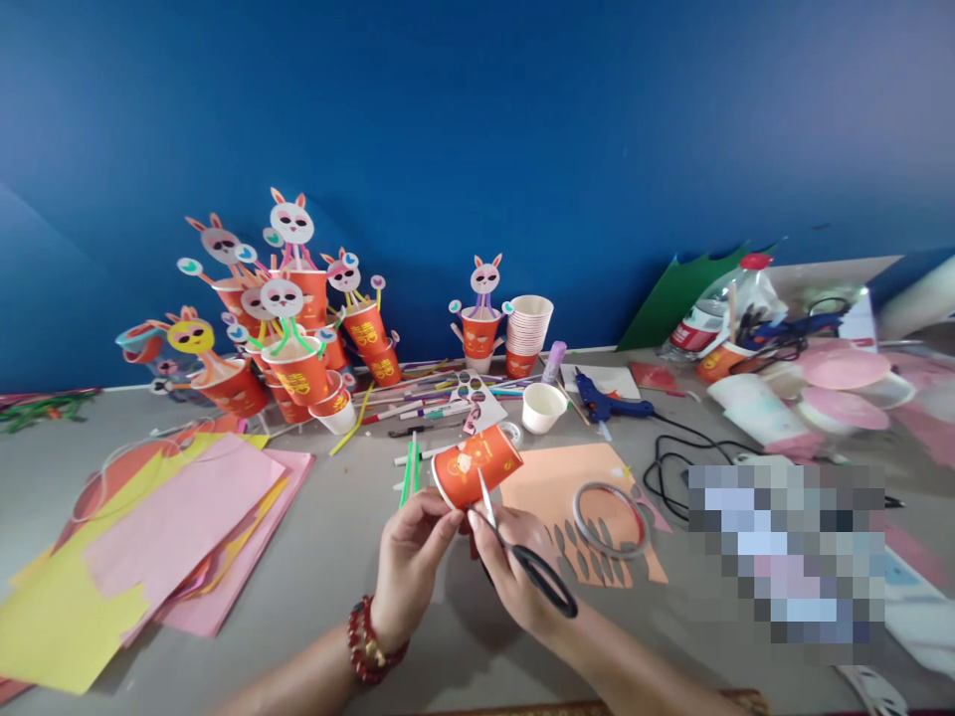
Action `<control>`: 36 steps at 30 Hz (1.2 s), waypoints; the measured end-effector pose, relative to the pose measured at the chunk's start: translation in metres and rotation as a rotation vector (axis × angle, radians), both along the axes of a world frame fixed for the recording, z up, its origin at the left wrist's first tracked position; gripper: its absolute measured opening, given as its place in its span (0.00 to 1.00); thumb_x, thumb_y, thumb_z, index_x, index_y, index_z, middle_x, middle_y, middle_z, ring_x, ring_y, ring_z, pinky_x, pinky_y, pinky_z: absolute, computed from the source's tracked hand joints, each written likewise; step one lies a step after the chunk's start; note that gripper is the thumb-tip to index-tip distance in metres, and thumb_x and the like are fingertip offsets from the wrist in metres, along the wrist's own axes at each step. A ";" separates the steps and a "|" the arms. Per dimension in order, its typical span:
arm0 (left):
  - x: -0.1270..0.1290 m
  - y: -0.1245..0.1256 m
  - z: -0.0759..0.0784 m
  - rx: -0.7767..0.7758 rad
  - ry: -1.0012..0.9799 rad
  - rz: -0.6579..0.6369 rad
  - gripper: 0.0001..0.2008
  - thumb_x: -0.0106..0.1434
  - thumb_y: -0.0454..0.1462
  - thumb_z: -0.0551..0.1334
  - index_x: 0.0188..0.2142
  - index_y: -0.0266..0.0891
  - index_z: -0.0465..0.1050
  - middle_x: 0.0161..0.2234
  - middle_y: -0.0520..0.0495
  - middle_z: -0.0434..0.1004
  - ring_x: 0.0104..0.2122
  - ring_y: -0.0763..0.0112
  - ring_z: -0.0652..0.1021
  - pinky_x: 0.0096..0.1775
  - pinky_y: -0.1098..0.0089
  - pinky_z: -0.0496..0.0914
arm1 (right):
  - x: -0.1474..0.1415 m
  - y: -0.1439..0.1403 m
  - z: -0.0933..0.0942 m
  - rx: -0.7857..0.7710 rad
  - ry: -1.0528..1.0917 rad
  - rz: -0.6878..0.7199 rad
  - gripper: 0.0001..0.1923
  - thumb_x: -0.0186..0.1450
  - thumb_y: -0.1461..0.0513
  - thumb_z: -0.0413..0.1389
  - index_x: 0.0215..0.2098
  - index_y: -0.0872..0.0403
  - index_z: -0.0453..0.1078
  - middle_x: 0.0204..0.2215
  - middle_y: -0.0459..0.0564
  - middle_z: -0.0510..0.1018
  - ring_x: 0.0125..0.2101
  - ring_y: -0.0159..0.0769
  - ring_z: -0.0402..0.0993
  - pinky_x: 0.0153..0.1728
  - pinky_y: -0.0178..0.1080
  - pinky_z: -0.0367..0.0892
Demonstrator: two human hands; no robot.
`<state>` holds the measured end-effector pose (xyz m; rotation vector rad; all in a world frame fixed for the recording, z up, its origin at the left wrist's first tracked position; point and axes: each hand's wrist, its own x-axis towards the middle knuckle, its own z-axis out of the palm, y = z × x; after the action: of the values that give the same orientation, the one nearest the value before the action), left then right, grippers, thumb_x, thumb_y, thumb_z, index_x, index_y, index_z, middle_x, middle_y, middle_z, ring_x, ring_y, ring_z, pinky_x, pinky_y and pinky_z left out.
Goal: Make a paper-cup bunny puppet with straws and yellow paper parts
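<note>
Tilted on its side above the table is an orange-red paper cup (499,452) with yellow print. My left hand (410,557), a red bead bracelet at its wrist, is closed on the cup near its white rim. In my right hand (518,567) is a pair of scissors (487,502) with black handles. One blade lies across the cup's outer side; the other blade is hidden. My right fingertips are close to the cup's rim, and I cannot tell whether they touch it.
Finished rabbit cups (296,376) stand at the back left. A stack of cups (529,328), a white cup (544,406) and a blue glue gun (597,400) are behind my hands. Tape (580,517) lies on orange paper (544,477); coloured sheets (186,507) cover the left.
</note>
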<state>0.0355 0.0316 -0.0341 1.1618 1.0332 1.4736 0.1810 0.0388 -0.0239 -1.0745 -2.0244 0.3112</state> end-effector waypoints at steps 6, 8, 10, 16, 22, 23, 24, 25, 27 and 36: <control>-0.005 0.004 0.002 -0.116 -0.119 -0.076 0.06 0.62 0.39 0.66 0.35 0.38 0.74 0.34 0.49 0.79 0.35 0.70 0.78 0.41 0.70 0.72 | 0.008 0.010 0.005 0.019 -0.156 0.066 0.11 0.68 0.67 0.44 0.32 0.55 0.67 0.22 0.50 0.76 0.22 0.37 0.73 0.25 0.35 0.58; -0.006 0.005 0.005 -0.142 -0.127 -0.075 0.08 0.62 0.40 0.66 0.34 0.37 0.74 0.33 0.48 0.79 0.35 0.70 0.77 0.42 0.70 0.72 | 0.009 0.011 0.006 0.039 -0.208 0.064 0.11 0.68 0.67 0.44 0.32 0.55 0.67 0.22 0.50 0.76 0.22 0.37 0.72 0.26 0.36 0.58; -0.007 0.007 0.006 -0.172 -0.143 -0.077 0.08 0.61 0.40 0.67 0.33 0.36 0.74 0.32 0.49 0.79 0.34 0.71 0.77 0.41 0.71 0.71 | 0.009 0.012 0.005 0.055 -0.232 0.056 0.12 0.68 0.66 0.44 0.31 0.55 0.67 0.21 0.49 0.75 0.21 0.36 0.72 0.26 0.36 0.58; -0.007 0.008 0.002 -0.241 -0.226 -0.079 0.08 0.59 0.38 0.69 0.35 0.36 0.76 0.34 0.49 0.81 0.34 0.73 0.77 0.42 0.73 0.70 | 0.006 0.010 0.000 0.029 -0.190 0.021 0.14 0.71 0.65 0.43 0.34 0.56 0.68 0.22 0.50 0.78 0.23 0.35 0.74 0.28 0.34 0.60; -0.004 0.006 0.001 -0.220 -0.325 -0.075 0.07 0.57 0.37 0.71 0.34 0.36 0.77 0.32 0.50 0.81 0.33 0.74 0.77 0.40 0.72 0.71 | 0.002 0.004 0.003 -0.089 0.018 0.017 0.17 0.73 0.62 0.42 0.29 0.53 0.65 0.18 0.46 0.73 0.17 0.31 0.70 0.23 0.32 0.57; -0.004 0.005 0.001 -0.222 -0.354 -0.082 0.07 0.56 0.36 0.71 0.33 0.37 0.77 0.32 0.50 0.81 0.33 0.73 0.77 0.40 0.72 0.72 | 0.001 0.003 0.002 -0.097 0.055 0.016 0.17 0.73 0.62 0.43 0.28 0.53 0.64 0.18 0.45 0.72 0.17 0.30 0.69 0.22 0.32 0.57; -0.003 0.005 0.002 -0.224 -0.381 -0.091 0.07 0.56 0.36 0.71 0.32 0.37 0.77 0.32 0.50 0.81 0.32 0.73 0.77 0.40 0.72 0.72 | 0.000 0.002 0.001 -0.100 0.083 0.014 0.17 0.73 0.62 0.43 0.27 0.53 0.64 0.17 0.45 0.72 0.17 0.30 0.69 0.22 0.32 0.58; -0.002 0.005 0.002 -0.226 -0.407 -0.102 0.06 0.56 0.36 0.71 0.32 0.37 0.77 0.31 0.50 0.81 0.32 0.74 0.77 0.40 0.71 0.72 | -0.001 0.002 0.001 -0.094 0.102 0.009 0.17 0.73 0.62 0.43 0.27 0.53 0.63 0.17 0.44 0.71 0.17 0.30 0.68 0.22 0.32 0.58; 0.000 0.005 0.002 -0.235 -0.456 -0.123 0.06 0.56 0.36 0.71 0.31 0.38 0.77 0.30 0.51 0.81 0.31 0.74 0.78 0.39 0.71 0.73 | -0.001 0.003 -0.001 -0.071 0.106 0.000 0.16 0.73 0.63 0.44 0.27 0.52 0.64 0.17 0.44 0.71 0.17 0.31 0.68 0.22 0.33 0.59; -0.007 0.014 -0.003 -0.204 -0.351 -0.177 0.15 0.59 0.38 0.69 0.45 0.40 0.73 0.46 0.43 0.78 0.46 0.60 0.78 0.49 0.62 0.72 | 0.012 0.019 0.007 0.141 -0.006 0.130 0.09 0.68 0.68 0.48 0.32 0.53 0.67 0.26 0.50 0.79 0.33 0.39 0.76 0.40 0.41 0.70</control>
<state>0.0287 0.0458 -0.0372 0.7931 0.7947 1.3377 0.1930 0.0575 -0.0166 -0.8602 -2.0927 0.2287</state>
